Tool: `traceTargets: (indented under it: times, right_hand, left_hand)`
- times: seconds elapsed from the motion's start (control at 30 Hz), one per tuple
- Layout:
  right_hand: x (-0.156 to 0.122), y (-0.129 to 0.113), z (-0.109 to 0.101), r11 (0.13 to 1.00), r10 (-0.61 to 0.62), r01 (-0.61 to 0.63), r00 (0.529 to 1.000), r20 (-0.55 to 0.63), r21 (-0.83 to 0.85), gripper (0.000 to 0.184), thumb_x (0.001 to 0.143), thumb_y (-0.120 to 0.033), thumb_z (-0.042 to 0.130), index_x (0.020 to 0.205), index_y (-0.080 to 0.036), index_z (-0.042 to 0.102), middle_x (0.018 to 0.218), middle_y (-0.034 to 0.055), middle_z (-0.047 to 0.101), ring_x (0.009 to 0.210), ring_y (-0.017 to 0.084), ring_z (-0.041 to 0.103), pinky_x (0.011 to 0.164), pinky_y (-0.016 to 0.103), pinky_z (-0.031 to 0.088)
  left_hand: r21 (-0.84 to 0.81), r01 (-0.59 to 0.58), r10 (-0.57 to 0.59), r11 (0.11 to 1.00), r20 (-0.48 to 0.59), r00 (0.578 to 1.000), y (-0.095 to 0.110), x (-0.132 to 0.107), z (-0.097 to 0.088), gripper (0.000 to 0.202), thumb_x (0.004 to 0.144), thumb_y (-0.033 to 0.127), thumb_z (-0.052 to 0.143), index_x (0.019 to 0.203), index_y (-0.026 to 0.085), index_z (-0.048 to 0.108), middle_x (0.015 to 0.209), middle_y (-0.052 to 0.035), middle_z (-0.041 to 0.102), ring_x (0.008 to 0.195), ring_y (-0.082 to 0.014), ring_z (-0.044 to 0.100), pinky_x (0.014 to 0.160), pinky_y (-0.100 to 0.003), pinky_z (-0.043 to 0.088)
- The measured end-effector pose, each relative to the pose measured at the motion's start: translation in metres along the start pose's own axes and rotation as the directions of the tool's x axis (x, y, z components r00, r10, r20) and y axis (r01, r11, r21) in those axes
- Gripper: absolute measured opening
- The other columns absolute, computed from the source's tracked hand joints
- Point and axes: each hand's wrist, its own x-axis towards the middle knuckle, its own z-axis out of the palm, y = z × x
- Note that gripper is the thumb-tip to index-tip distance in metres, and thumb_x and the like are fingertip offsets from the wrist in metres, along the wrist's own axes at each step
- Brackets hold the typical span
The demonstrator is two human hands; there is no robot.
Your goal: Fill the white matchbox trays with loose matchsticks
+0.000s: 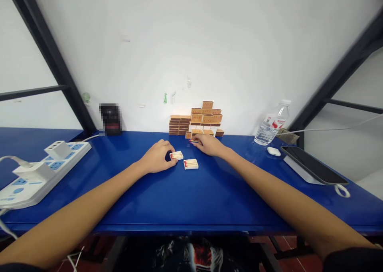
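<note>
My left hand point(158, 157) has its thumb and forefinger closed on the left end of a small white matchbox tray point(176, 155) filled with red-headed matches. A second tray of matches point(191, 164) lies on the table just right of it, untouched. My right hand point(207, 143) reaches to the foot of the matchbox stack, its fingers pinched together. A small dark item with a red end point(194, 141) shows at its fingertips, too small to make out. The stack of orange-brown matchboxes point(206, 115) stands against the wall, with a neat pile of brown-sided ones point(179, 125) at its left.
On the blue table point(179, 200), a power strip point(62, 170) with plugged chargers lies left. A dark, partly blurred object point(110, 119) stands at the back left. At right are a water bottle point(273, 123), a white earphone case point(273, 151) and a phone point(312, 164).
</note>
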Motion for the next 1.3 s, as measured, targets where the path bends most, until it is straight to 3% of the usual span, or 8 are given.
traceTargets:
  times: [0.13,0.33,0.6,0.77,0.93,1.13,1.3]
  right_hand:
    - [0.002,-0.003,0.006,0.999,0.032,-0.032,0.999,0.009,0.008,0.022,0.104,-0.036,0.058,0.103,-0.016,0.069,0.101,0.0118,0.075,0.086,0.021,0.067,0.07,0.027,0.041]
    - [-0.003,-0.001,-0.001,0.997,0.017,-0.022,0.997,0.07,0.071,0.022,0.103,-0.037,0.061,0.1,-0.016,0.067,0.096,0.0086,0.074,0.081,0.018,0.064,0.069,0.025,0.039]
    - [-0.005,0.002,-0.008,0.996,-0.024,0.01,0.986,0.163,0.086,0.018,0.101,-0.031,0.061,0.093,-0.016,0.068,0.096,0.0109,0.075,0.082,0.021,0.065,0.068,0.027,0.04]
    - [-0.008,-0.001,-0.011,0.997,-0.021,0.004,0.975,0.221,0.075,0.025,0.104,-0.033,0.055,0.089,-0.016,0.068,0.097,0.0124,0.075,0.084,0.022,0.066,0.07,0.027,0.043]
    - [-0.015,-0.013,-0.016,0.992,-0.054,0.039,0.99,0.128,0.122,0.018,0.103,-0.026,0.055,0.091,-0.016,0.065,0.103,0.0125,0.074,0.091,0.022,0.066,0.077,0.028,0.045]
    - [-0.017,-0.049,-0.01,0.945,-0.194,0.175,0.98,0.045,0.278,0.013,0.104,-0.024,0.054,0.096,-0.017,0.062,0.099,0.0078,0.07,0.086,0.018,0.062,0.076,0.027,0.042]
    - [-0.013,-0.069,0.001,0.942,-0.238,0.227,0.971,0.015,0.247,0.01,0.102,-0.023,0.057,0.097,-0.017,0.063,0.1,0.0066,0.065,0.084,0.017,0.058,0.075,0.028,0.04]
  left_hand:
    - [-0.003,-0.014,0.014,1.0,-0.013,1.0,0.0,0.0,0.001,0.021,0.086,0.04,0.069,0.097,0.022,0.071,0.104,-0.0085,0.07,0.1,-0.0283,0.06,0.093,-0.047,0.05]
    - [0.003,-0.034,0.034,0.999,-0.005,0.999,-0.001,0.0,0.003,0.023,0.088,0.039,0.069,0.102,0.021,0.072,0.108,-0.0085,0.07,0.104,-0.0282,0.06,0.095,-0.046,0.049]
    - [-0.01,-0.049,0.049,0.999,0.005,0.999,-0.001,0.0,0.005,0.026,0.091,0.042,0.068,0.106,0.021,0.073,0.11,-0.0086,0.07,0.107,-0.0281,0.059,0.096,-0.046,0.05]
    - [-0.014,-0.055,0.055,0.998,0.018,0.998,0.0,0.001,0.005,0.026,0.092,0.042,0.067,0.107,0.021,0.073,0.11,-0.0088,0.07,0.108,-0.0283,0.059,0.096,-0.045,0.049]
    - [-0.021,-0.057,0.058,0.998,0.025,0.998,0.002,0.0,0.004,0.026,0.093,0.041,0.067,0.108,0.021,0.073,0.111,-0.0095,0.07,0.108,-0.0285,0.059,0.096,-0.045,0.049]
    - [-0.012,-0.066,0.066,0.998,0.032,0.997,0.002,0.001,0.004,0.027,0.093,0.04,0.066,0.111,0.02,0.073,0.111,-0.0098,0.068,0.108,-0.0282,0.059,0.096,-0.045,0.05]
    - [0.013,-0.079,0.078,0.997,0.028,0.997,-0.001,0.002,0.006,0.027,0.094,0.042,0.066,0.106,0.018,0.073,0.108,-0.0106,0.067,0.106,-0.0285,0.058,0.097,-0.045,0.049]
